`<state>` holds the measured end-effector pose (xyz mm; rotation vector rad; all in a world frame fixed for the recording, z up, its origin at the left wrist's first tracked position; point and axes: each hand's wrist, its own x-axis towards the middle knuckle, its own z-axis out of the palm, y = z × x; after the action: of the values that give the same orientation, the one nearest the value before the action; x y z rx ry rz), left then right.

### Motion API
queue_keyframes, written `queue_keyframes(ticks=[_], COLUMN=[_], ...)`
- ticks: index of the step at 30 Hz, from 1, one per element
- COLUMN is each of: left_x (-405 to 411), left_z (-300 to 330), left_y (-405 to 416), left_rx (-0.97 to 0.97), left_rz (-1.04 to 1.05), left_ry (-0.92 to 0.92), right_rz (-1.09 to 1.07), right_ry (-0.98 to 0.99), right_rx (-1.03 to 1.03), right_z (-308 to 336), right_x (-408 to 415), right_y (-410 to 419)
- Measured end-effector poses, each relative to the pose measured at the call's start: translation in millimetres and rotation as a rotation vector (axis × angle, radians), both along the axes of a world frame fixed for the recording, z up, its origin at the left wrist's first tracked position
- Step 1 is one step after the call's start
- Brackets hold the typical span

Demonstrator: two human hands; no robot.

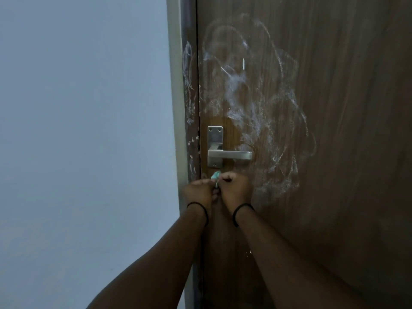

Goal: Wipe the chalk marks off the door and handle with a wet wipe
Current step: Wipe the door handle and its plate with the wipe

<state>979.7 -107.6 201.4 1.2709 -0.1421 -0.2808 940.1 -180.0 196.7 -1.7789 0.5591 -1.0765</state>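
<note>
White chalk marks point(256, 112) sprawl across the brown door point(345, 152) above the steel handle point(229, 155), and just below it left hand point(199, 189) and right hand point(236, 188) pinch a small teal wet wipe point(215, 175) between them, apparently unfolding it, so wiping comes next.

Door point(334, 130): wood-grain finish, brown, mostly matt, w/ a slightly glossy patch around the handle plate. Chalk marks point(249, 108): white, powdery, smeared and dusty over the grain. Handle point(229, 155) and its plate: brushed metal, silver, satin sheen, smooth. Door frame point(189, 97): dark wood look, also chalk-streaked. Wall point(78, 130): painted, flat matt, smooth. Wet wipe point(215, 175): pale greenish, soft crumpled cloth-like material. Wristbands point(236, 214): thin, black, matt.
</note>
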Motion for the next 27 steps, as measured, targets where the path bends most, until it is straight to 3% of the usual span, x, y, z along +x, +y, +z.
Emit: queue_keyframes(ticks=[5, 11, 13, 16, 19, 22, 27], left_x=[4, -5, -2, 4, 9, 24, 37], left_z=[16, 58, 69, 77, 80, 79, 71], left_y=[29, 40, 38, 36, 21, 5, -4], left_rx=[-0.070, -0.047, 0.099, 0.496, 0.643, 0.900, 0.929], left_rz=[-0.029, -0.026, 0.071, 0.374, 0.358, 0.248, 0.270], left_ry=[-0.036, -0.428, -0.641, -1.082, -1.463, -1.523, -1.544], right_rz=[0.098, 0.044, -0.005, -0.110, -0.155, -0.175, -0.188], right_ry=[0.066, -0.038, -0.044, -0.068, -0.025, 0.001, 0.040], right_rx=[-0.346, -0.616, -0.693, -0.769, -0.844, -0.901, -1.095], right_z=[14, 66, 87, 121, 147, 164, 172], right_x=[-12, -34, -38, -38, -23, -3, 28], right_y=[22, 20, 12, -1, -12, -16, -18])
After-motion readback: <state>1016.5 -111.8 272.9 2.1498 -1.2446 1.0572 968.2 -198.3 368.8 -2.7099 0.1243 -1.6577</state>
